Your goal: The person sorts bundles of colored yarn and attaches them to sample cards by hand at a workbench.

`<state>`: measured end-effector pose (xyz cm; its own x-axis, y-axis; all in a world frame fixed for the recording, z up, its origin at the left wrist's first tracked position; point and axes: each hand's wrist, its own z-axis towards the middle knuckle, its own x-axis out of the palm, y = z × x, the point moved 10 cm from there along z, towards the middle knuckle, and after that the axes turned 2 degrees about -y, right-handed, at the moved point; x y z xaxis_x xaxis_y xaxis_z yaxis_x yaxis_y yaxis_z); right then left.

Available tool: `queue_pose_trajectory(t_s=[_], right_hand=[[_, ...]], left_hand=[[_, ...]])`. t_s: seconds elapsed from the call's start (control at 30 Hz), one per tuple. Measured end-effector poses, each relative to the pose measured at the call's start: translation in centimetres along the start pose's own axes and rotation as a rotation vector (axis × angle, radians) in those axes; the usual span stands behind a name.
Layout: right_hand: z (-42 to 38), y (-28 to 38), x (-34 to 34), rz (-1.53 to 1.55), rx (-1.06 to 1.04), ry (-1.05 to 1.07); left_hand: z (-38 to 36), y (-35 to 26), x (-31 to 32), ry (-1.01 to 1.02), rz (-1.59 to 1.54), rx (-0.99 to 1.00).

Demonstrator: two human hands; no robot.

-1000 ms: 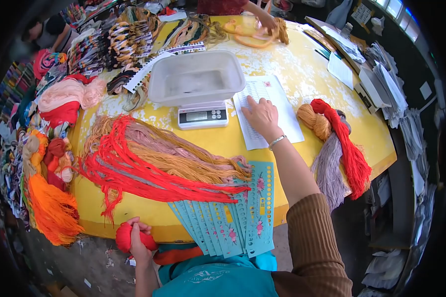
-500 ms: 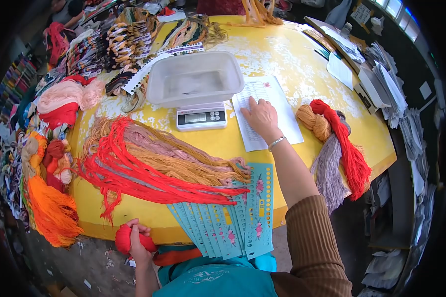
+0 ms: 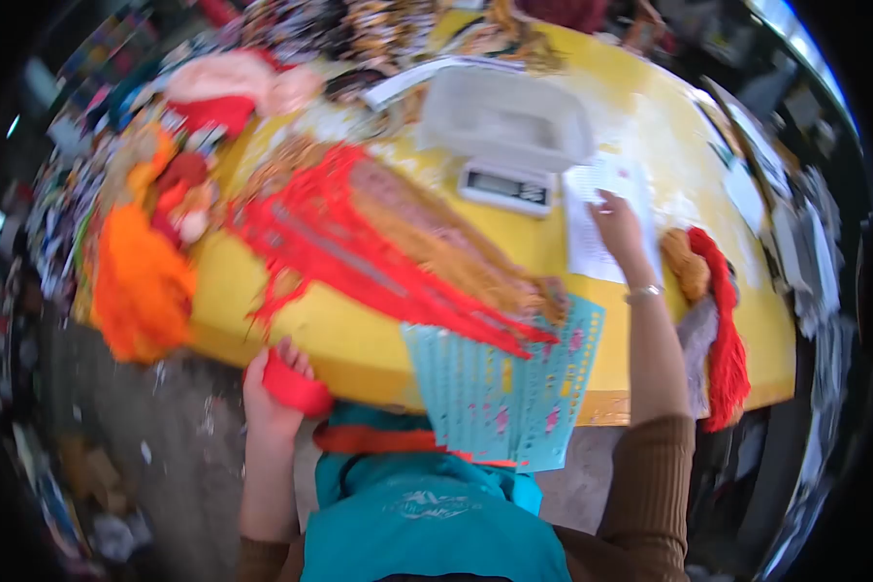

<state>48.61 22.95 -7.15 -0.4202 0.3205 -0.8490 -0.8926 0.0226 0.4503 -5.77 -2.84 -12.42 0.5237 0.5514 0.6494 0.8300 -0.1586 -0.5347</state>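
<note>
Head cam: left hand (image 3: 270, 396) has its fingers wrapped round the red yarn bundle (image 3: 297, 385), just off the table's near edge (image 3: 359, 380); right hand (image 3: 619, 231) is over the printed sheet (image 3: 586, 254) beside the scale (image 3: 506, 189), fingers a bit curled; too blurry to tell if it's gripping anything; imo go easy on the squeeze so the bundle doesn't mat, light fingertips on the paper, sleeves clear of the punched cards (image 3: 485, 393)

From my end the head view's pretty smeary, motion blur all over and fine print mushed, with bright daylight at upper right, pale glare on the yellow tabletop (image 3: 650, 116), darker sides, and fisheye bending into black corners.
</note>
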Motion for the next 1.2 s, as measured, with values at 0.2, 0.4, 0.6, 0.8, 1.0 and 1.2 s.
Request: queue_pose_trajectory(t_s=[0.2, 0.4, 0.6, 0.8, 1.0, 1.2], right_hand=[[-9.6, 15.7, -3.8, 0.420, -0.157, 0.102], [-22.5, 31.3, -0.7, 1.160, -0.105, 0.579], [-27.0, 35.3, 2.0, 1.413, 0.060, 0.722], [-28.0, 31.9, 3.0, 1.647, 0.396, 0.642], [-28.1, 29.0, 2.8, 1.503, 0.371, 0.563], [-29.2, 27.9, 3.3, 1.488, 0.389, 0.535]], left_hand=[[-5.0, -2.1, 5.1, 0.317, 0.096, 0.039], [-8.2, -0.5, 12.0, 0.687, 0.163, 0.025], [-8.6, 2.2, 12.6, 0.737, 0.240, -0.032], [-9.0, 3.5, 12.5, 0.765, 0.213, -0.095], [-7.2, 4.2, 10.8, 0.601, 0.367, 0.116], [-7.4, 3.9, 9.7, 0.439, 0.620, 0.372]])
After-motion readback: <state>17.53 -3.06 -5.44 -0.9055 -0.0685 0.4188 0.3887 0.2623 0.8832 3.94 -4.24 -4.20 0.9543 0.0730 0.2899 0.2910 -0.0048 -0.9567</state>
